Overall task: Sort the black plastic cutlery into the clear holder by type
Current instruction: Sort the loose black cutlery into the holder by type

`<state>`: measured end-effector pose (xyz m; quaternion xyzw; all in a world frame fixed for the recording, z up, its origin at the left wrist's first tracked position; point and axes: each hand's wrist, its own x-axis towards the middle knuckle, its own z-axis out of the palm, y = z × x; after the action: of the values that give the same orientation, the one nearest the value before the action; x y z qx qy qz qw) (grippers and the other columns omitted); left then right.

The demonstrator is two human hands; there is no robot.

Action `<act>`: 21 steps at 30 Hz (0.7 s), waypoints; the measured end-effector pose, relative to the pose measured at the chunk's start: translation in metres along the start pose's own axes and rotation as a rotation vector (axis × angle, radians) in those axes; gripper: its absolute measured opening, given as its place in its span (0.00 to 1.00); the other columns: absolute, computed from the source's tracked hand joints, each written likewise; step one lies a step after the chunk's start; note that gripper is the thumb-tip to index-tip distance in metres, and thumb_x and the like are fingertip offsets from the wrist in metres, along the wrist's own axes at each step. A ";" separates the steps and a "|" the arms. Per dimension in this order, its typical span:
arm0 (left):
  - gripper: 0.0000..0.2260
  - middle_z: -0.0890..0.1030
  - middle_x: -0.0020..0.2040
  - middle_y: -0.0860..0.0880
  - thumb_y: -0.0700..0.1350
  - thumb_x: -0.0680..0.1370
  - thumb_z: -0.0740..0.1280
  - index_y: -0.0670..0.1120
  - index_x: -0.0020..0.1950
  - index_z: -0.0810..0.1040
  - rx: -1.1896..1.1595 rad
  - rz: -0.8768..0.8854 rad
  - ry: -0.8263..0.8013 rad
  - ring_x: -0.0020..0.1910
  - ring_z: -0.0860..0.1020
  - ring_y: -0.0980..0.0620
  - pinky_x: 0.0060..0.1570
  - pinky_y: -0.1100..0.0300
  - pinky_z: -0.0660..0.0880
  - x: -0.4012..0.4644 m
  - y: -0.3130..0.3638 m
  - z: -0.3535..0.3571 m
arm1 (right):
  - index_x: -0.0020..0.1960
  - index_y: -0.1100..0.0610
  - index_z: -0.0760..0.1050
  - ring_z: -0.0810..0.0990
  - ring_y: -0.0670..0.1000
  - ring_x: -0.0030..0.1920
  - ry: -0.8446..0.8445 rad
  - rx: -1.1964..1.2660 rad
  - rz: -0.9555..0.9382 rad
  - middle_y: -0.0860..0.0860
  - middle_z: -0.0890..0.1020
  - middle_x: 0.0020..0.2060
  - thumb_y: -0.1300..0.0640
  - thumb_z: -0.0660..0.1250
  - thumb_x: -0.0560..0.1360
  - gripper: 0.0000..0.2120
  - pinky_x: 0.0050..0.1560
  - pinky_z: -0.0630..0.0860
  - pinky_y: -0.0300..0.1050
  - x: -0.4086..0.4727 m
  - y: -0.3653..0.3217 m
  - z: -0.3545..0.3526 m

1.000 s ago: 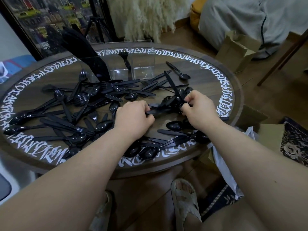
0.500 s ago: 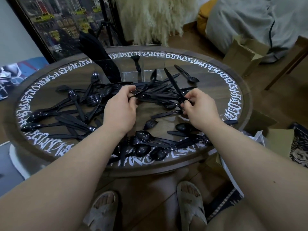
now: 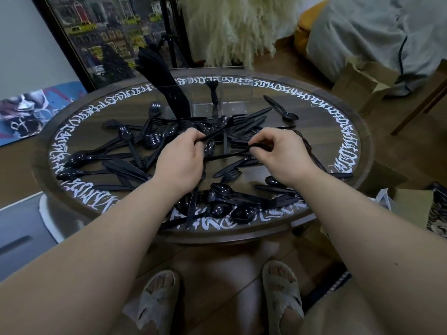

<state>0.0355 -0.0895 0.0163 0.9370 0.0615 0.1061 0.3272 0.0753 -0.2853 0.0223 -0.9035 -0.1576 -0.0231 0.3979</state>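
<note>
Reaching forward with both bare forearms over the round table (image 3: 348, 163), we have our hands side by side above the middle of the scattered black cutlery (image 3: 135, 151). Our left hand (image 3: 181, 158) is knuckles-up, its fingers curled under and closed on a black utensil (image 3: 212, 135) whose length slants away towards the far right. Our right hand (image 3: 280, 153) arches at the wrist, thumb and fingertips pinching the end of a thin black handle (image 3: 229, 154) that runs leftward towards the other hand (what type each piece is, we cannot tell). The clear holder (image 3: 232, 93) stands upright at the far side of the table: a thick bundle of black pieces (image 3: 167, 85) fills its left compartment, and one lone piece (image 3: 213, 93) leans in the middle. Loose spoons, forks and knives lie all around our wrists.
</note>
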 end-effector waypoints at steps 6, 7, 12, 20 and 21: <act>0.07 0.80 0.38 0.50 0.46 0.82 0.56 0.49 0.50 0.73 -0.098 0.016 -0.169 0.37 0.75 0.50 0.41 0.54 0.73 -0.006 0.002 -0.008 | 0.39 0.49 0.75 0.80 0.46 0.42 0.070 0.090 0.045 0.43 0.80 0.37 0.56 0.74 0.71 0.08 0.46 0.75 0.40 0.006 -0.012 0.014; 0.07 0.78 0.37 0.50 0.48 0.82 0.56 0.49 0.49 0.72 -0.046 0.036 -0.174 0.37 0.75 0.50 0.41 0.54 0.71 -0.006 0.003 -0.010 | 0.40 0.50 0.74 0.79 0.46 0.41 0.098 0.090 0.062 0.44 0.80 0.37 0.55 0.74 0.71 0.08 0.44 0.75 0.39 0.006 -0.012 0.016; 0.06 0.74 0.35 0.54 0.47 0.82 0.56 0.49 0.50 0.72 0.093 0.037 -0.172 0.37 0.72 0.51 0.38 0.57 0.64 -0.005 -0.011 -0.015 | 0.47 0.52 0.72 0.74 0.47 0.40 -0.014 -0.054 0.056 0.46 0.77 0.41 0.57 0.72 0.72 0.09 0.44 0.73 0.40 0.007 -0.006 0.018; 0.09 0.80 0.43 0.49 0.41 0.82 0.56 0.48 0.57 0.74 0.075 -0.077 -0.121 0.37 0.75 0.51 0.41 0.56 0.71 -0.005 -0.033 -0.028 | 0.59 0.46 0.76 0.70 0.50 0.57 -0.342 -0.320 -0.027 0.48 0.69 0.54 0.56 0.71 0.73 0.16 0.62 0.69 0.45 0.004 -0.004 0.027; 0.10 0.79 0.43 0.50 0.41 0.82 0.55 0.49 0.57 0.74 0.070 -0.079 -0.128 0.36 0.74 0.52 0.42 0.55 0.72 -0.006 -0.034 -0.029 | 0.61 0.45 0.76 0.69 0.51 0.60 -0.380 -0.351 -0.033 0.48 0.69 0.57 0.56 0.70 0.73 0.17 0.63 0.69 0.47 0.003 -0.005 0.030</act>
<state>0.0217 -0.0470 0.0162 0.9496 0.0811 0.0308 0.3013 0.0745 -0.2594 0.0056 -0.9442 -0.2379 0.1134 0.1978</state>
